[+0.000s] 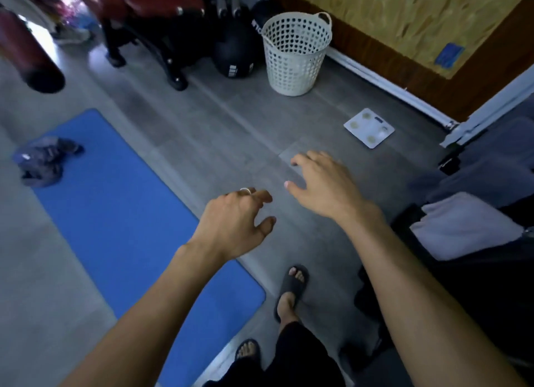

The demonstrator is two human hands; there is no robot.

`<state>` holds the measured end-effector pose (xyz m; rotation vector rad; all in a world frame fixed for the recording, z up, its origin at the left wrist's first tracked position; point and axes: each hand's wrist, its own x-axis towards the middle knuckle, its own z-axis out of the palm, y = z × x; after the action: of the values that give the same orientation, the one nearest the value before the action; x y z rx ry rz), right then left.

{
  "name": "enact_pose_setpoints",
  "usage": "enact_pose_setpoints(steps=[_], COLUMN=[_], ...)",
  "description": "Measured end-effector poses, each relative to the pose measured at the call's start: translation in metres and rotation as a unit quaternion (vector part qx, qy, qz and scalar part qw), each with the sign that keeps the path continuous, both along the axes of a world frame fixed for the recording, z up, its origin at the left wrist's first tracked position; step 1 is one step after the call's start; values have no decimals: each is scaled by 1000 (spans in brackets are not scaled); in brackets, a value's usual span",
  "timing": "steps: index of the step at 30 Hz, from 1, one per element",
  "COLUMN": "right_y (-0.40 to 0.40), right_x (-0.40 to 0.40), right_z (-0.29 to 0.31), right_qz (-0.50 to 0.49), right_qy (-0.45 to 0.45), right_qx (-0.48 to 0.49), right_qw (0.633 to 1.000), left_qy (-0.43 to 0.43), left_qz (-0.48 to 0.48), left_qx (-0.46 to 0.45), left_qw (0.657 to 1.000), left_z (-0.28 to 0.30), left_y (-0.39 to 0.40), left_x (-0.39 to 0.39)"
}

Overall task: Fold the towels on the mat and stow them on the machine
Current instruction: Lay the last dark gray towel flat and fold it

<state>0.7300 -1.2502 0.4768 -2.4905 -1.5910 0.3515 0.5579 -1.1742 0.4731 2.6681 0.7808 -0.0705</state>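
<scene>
A blue mat (121, 213) lies on the grey floor at the left. A crumpled dark blue-grey towel (43, 161) sits at its far left end. A folded pale grey towel (465, 227) rests on the dark machine (462, 285) at the right edge. My left hand (237, 224) hovers over the mat's right edge, fingers loosely curled, holding nothing. My right hand (323, 181) is stretched out above the bare floor with relaxed fingers, also holding nothing. Both hands are far from either towel.
A white perforated laundry basket (294, 54) stands at the back by the wall. A white bathroom scale (369, 128) lies on the floor right of centre. A red padded bench (144, 13) and black weight balls (234, 54) stand behind. My sandalled feet (289, 294) are at the bottom.
</scene>
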Motion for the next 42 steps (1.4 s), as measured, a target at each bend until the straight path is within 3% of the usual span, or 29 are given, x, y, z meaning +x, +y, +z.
enact_pose_setpoints(steps=[14,22,28,35,42], right_y=[22,48,76,131,245], right_x=[-218,-397,-550,-690,-768], right_z=[-19,-21,-22,-22,-37], right_qz=[226,342,376,413,401], right_qy=[9,-17,-39,-25,-10], right_qx=[-28,-36,-43,-43,-18], right_qw=[974,939,925,909,916], left_qy=[31,13,0,19,58], left_qz=[238,364,417,460,441], left_qx=[-24,-32,-38,-38,-45], left_qw=[970,931,908,887,894], left_z=[-10,-19,-20,-19,-33], left_y=[-64,-81,-77,-39,75], left_x=[-237,-412,-568,-704,-782])
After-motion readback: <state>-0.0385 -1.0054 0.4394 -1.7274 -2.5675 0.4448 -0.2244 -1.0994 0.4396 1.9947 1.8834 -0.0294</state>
